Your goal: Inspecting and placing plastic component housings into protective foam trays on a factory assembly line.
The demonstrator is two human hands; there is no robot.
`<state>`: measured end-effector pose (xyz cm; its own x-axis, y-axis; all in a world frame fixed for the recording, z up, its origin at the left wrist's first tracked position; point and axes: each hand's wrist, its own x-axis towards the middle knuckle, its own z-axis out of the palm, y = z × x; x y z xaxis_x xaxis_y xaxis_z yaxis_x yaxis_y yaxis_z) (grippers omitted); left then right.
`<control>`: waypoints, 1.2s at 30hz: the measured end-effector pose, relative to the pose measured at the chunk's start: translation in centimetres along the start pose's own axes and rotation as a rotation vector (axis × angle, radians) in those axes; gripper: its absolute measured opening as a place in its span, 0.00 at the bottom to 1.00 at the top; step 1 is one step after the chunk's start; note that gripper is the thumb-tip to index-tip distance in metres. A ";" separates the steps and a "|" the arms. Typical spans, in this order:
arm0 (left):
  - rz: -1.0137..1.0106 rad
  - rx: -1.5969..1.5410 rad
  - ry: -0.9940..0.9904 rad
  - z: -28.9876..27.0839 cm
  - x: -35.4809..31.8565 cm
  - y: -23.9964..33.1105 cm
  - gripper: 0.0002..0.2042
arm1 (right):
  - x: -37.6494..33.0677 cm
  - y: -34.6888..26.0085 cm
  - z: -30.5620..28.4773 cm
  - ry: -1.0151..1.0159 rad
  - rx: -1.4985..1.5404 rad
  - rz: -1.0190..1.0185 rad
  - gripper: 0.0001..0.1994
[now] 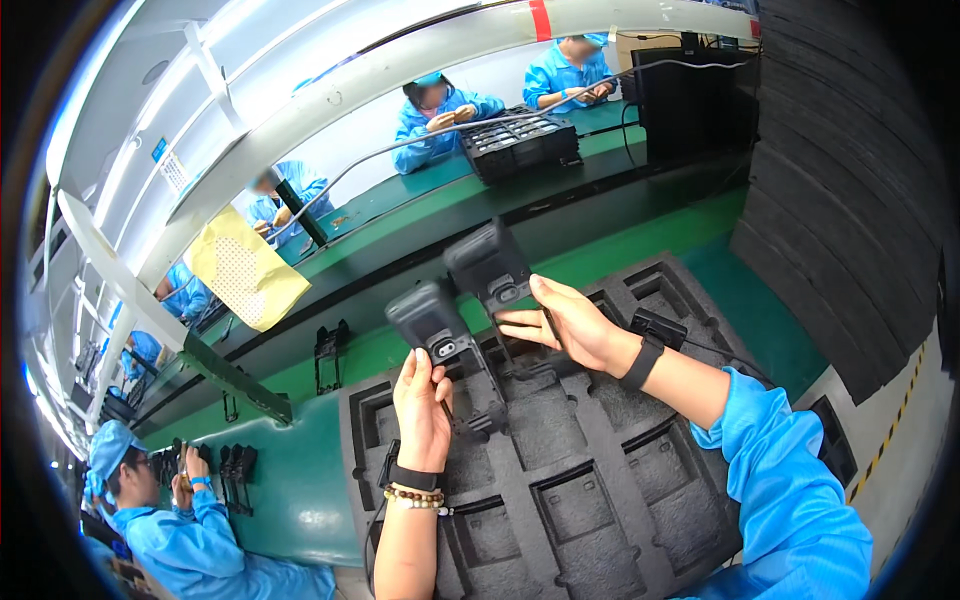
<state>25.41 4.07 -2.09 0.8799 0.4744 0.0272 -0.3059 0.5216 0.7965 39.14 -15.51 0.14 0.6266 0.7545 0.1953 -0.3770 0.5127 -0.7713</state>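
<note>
My left hand [423, 405], with a black strap and bead bracelets at the wrist, grips a black boxy device [428, 316] with a small light oval detail near its lower end. A thin black frame-like part hangs below it, over the tray. Slightly farther and to the right, my right hand [570, 325] pinches a second, similar black device [486, 262] at its lower right edge, some of its other fingers stretched out. Both devices are tilted and raised above a black foam tray [524, 478] with several moulded pockets. A dark cable runs from each wrist.
A green bench [300, 500] extends left, with black stands [237, 470] and a co-worker [190, 515] holding a part. Co-workers sit across, near a black crate [520, 142]. Stacked black foam sheets [840, 190] rise at right. A yellow perforated sheet [245, 272] hangs from a white frame.
</note>
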 end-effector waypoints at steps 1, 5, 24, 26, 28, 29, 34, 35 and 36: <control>0.015 -0.009 0.020 0.5 0.0 0.0 0.07 | 0.0 0.0 -0.1 0.009 0.066 -0.012 0.20; 0.007 -0.015 -0.028 0.4 0.4 -0.6 0.06 | -0.4 -0.9 -0.6 -0.002 0.032 0.011 0.19; -0.028 -0.055 -0.170 0.2 1.0 -2.1 0.11 | 4.2 3.0 -14.4 0.000 -0.211 0.055 0.21; -0.038 -0.069 -0.168 0.5 0.8 -1.8 0.10 | 4.4 3.2 -15.1 0.070 -0.176 0.011 0.20; -0.028 -0.073 -0.163 0.4 0.8 -1.7 0.10 | 4.6 3.2 -15.2 0.048 -0.156 0.011 0.20; -0.032 -0.063 -0.153 0.4 0.7 -1.7 0.10 | 4.6 3.2 -15.3 0.049 -0.171 0.004 0.20; -0.042 -0.052 -0.140 0.5 1.3 -2.3 0.10 | 4.8 2.4 -17.0 0.048 -0.205 0.059 0.20; -0.049 -0.064 -0.144 0.4 1.3 -2.4 0.10 | 4.8 2.6 -16.9 0.093 -0.224 0.041 0.20; -0.058 -0.076 -0.147 0.4 1.3 -2.4 0.10 | 4.6 2.8 -16.1 0.140 -0.241 0.024 0.20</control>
<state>27.43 3.19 -3.71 0.9391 0.3355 0.0748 -0.2741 0.5997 0.7518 51.93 -17.23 -10.88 0.7143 0.6923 0.1027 -0.2303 0.3711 -0.8996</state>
